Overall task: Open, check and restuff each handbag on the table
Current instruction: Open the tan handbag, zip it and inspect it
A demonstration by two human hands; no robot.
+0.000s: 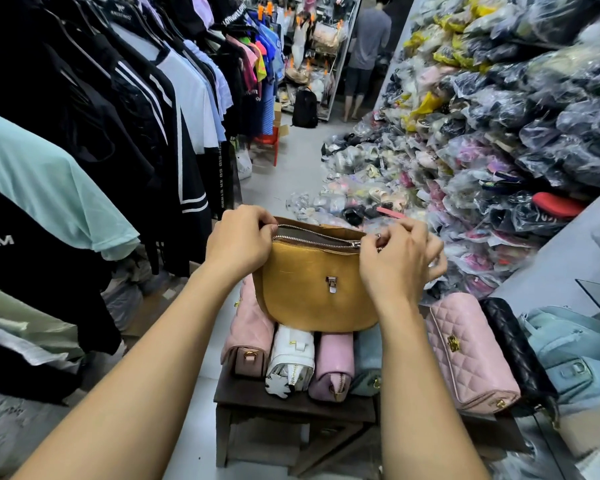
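- The person holds a mustard-yellow half-moon leather handbag [312,289] upright in front of them, its curved bottom resting on a row of smaller bags.
- The left hand [239,239] grips the bag's top left corner, fingers curled over the rim.
- The right hand [397,259] is at the top right corner, its fingertips pinching the metal zip pull [378,237].
- The two hands are apart, one at each end of the bag's mouth.
- The silver zip [316,237] gapes between the hands, showing a dark interior; what is inside cannot be made out.
- A small silver clasp [332,284] sits on the bag's front face.
- Under the bag, on a dark wooden table [291,407], lie side by side a pink quilted bag [250,327], a white bag [291,358], a lilac bag [333,365] and a pale blue bag [368,362].
- To the right lie a larger pink quilted bag with a gold clasp [471,351], a black quilted bag [516,348] and a light blue bag [575,351].
- Hanging clothes [136,98] line the left; plastic-wrapped goods [499,133] are heaped on the right.
- A person in a grey shirt [369,39] stands at the far end.
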